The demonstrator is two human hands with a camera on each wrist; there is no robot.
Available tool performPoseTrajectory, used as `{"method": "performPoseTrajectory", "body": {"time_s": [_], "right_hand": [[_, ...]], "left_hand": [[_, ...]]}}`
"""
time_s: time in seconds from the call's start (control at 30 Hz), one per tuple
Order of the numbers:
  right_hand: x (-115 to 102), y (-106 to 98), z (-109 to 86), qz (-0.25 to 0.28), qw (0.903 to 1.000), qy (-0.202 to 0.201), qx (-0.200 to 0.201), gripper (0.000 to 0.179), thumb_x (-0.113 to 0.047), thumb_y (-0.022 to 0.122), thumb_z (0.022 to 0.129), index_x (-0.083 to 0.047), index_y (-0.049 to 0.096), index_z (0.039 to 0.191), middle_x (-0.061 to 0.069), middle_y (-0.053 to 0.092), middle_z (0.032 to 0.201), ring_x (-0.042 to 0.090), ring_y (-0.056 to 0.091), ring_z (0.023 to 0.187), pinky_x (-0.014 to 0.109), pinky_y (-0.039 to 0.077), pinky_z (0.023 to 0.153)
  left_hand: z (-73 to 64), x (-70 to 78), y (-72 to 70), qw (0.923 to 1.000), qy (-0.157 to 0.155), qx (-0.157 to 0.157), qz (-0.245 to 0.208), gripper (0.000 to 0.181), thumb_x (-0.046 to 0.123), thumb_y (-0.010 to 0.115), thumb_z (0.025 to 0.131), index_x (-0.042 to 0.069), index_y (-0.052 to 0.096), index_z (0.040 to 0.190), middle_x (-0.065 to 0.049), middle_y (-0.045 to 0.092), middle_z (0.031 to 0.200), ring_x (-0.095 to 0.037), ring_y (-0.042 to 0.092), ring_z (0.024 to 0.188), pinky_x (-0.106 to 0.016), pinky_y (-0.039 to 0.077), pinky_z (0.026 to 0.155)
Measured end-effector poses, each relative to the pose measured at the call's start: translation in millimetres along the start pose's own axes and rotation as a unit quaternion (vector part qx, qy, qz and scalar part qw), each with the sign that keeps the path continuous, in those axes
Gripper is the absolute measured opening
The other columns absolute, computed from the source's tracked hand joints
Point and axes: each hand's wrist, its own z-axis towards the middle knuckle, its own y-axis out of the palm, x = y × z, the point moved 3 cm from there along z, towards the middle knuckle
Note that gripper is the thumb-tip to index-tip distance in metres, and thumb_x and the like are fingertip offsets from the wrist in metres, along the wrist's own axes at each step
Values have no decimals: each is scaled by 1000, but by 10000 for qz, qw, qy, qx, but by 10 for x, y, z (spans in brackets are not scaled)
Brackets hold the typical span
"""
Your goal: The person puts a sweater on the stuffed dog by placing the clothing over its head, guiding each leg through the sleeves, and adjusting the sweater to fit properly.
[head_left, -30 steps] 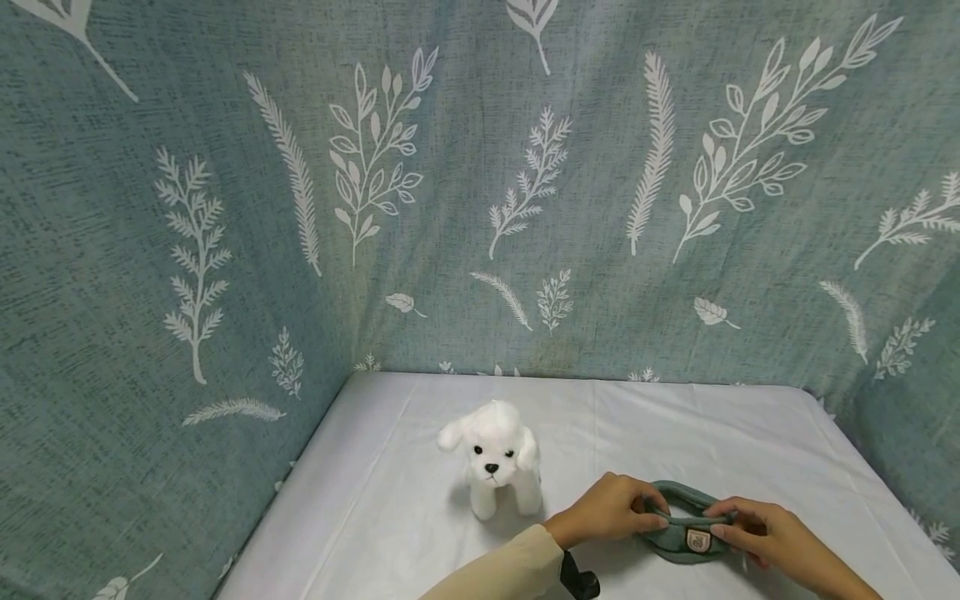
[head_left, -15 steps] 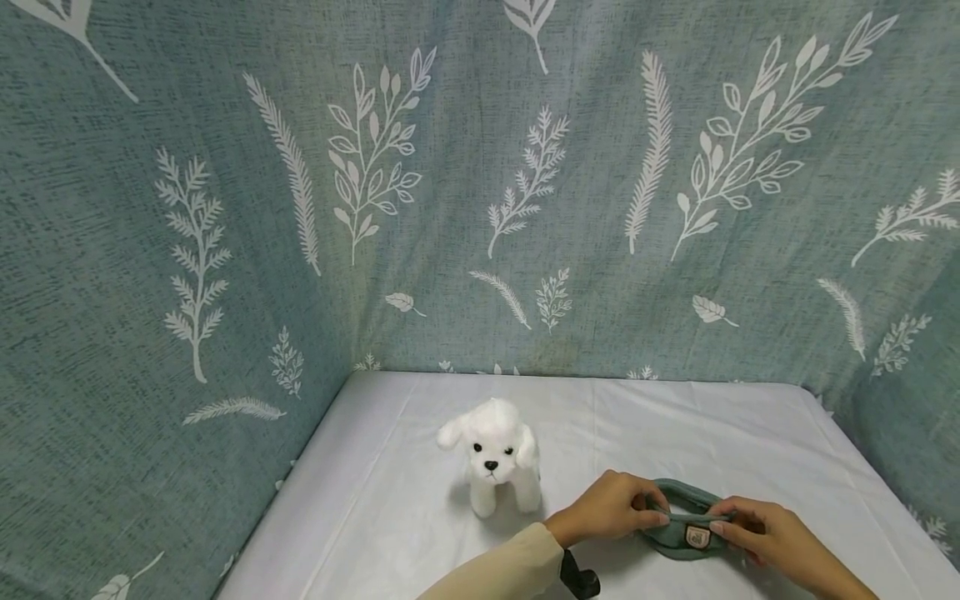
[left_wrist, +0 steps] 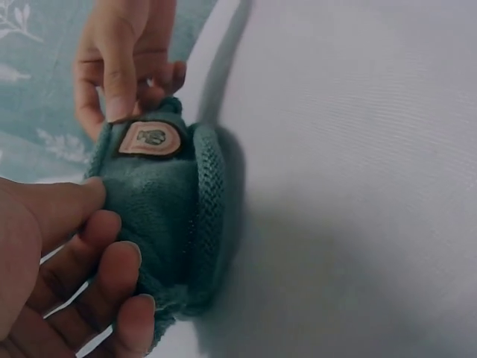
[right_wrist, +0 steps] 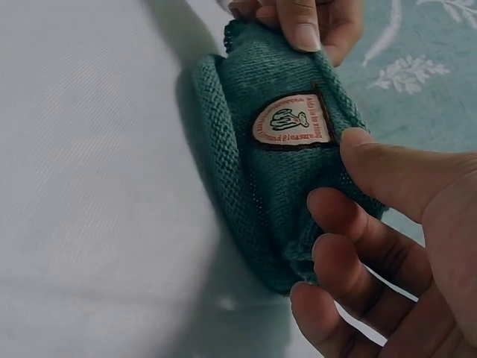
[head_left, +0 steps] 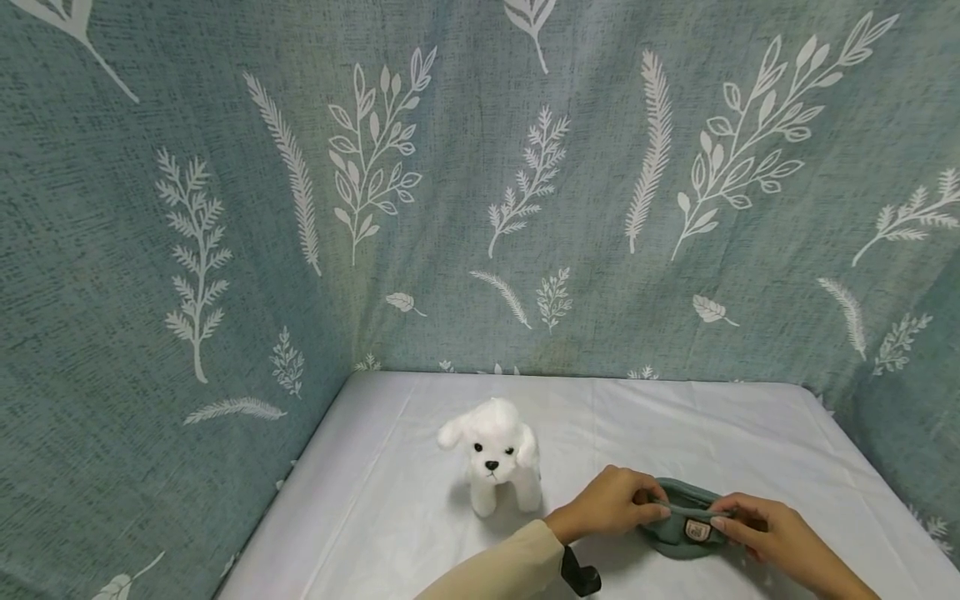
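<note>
A green knitted band (head_left: pixel 678 533) with rolled edges and a sewn-on patch is at the right front of the white-covered table. Its loop gapes upward between my hands in the head view. My left hand (head_left: pixel 611 500) pinches its left end between thumb and fingers. At the other end, my right hand (head_left: pixel 768 529) grips the upper edge beside the patch (right_wrist: pixel 292 121), which bears a cactus-like picture. The left wrist view shows the rolled lower edge (left_wrist: pixel 210 201) close over the cloth. To the left of my hands stands a white plush dog (head_left: pixel 497 454), untouched.
A white cloth (head_left: pixel 360 517) covers the tabletop. Green leaf-patterned fabric (head_left: pixel 450 208) hangs behind and along both sides. A black strap piece (head_left: pixel 580 573) sticks out at my left wrist, below the beige sleeve (head_left: pixel 495 567).
The band's front has tilted a little, and its inner side now shows where white cloth was visible through the loop. Both hands keep their hold almost in place; the plush dog stays put.
</note>
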Motion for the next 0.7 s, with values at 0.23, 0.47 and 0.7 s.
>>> {"method": "performPoseTrajectory", "body": {"time_s": [0.23,0.47,0.7], "right_hand": [[-109,-40,1,128,9998,137,85,40,-34,62,104,-2,65,128,10,62,82,18,53,57,36,49,56],[-223,-88,-3,226,9995,199,134,41,-35,62,104,-3,64,130,13,63,89,19,54,60,37,49,58],[-325,-114,12,122,9996,106,212,39,-35,62,104,-5,64,129,11,63,88,20,55,62,36,49,60]], "left_hand": [[10,53,-122,9999,27,152,-53,18,27,65,103,16,76,112,16,60,65,6,47,50,-13,44,51],[8,75,-238,9994,118,286,-142,18,27,66,103,16,76,112,18,61,70,7,51,53,-13,45,53],[-24,100,-346,9985,199,416,-293,18,27,66,103,16,76,114,17,61,72,8,52,54,-13,46,53]]}}
